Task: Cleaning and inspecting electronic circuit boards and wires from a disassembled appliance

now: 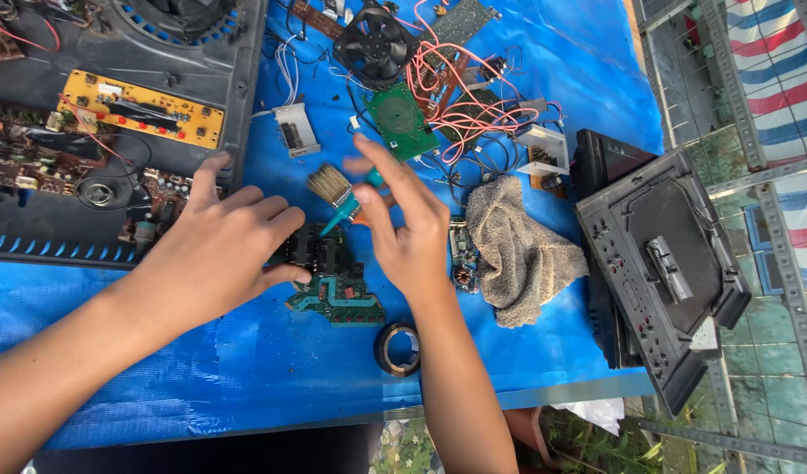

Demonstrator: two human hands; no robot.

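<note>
Nearest, a roll of black tape (pixel 397 348) lies on the blue tarp (pixel 245 360), just below the work. Above it sits a green circuit board (pixel 331 279) carrying dark blocky parts. The left hand (pixel 215 254) rests on that board's left edge, fingers curled loosely and the thumb pressed beside it, steadying it and not closed around anything. The right hand (pixel 408 233) grips the teal handle of a small brush (pixel 338 195), fingers wrapped on it, with the bristles lifted just above the board's upper edge and pointing up-left.

By the look of it, the step in hand is brushing dust off this board. A next stroke would call for the bristles to drop onto the components while the left hand keeps the board from sliding (it lies loose on the tarp).

Just right of the brush hand lies a grey rag (pixel 519 254), with a second small board (pixel 461 259) peeking out at its left edge. Farther right a black plastic casing (pixel 658 272) stands tilted; whether anything is inside it I cannot tell. Farther up, a round-patterned green board (pixel 402 118), a black fan (pixel 374 44) and tangled pink wires (pixel 474 96) lie spread out. At far left, an opened black chassis (pixel 232 114) holds a yellow board (pixel 140 110) and brown boards.
</note>
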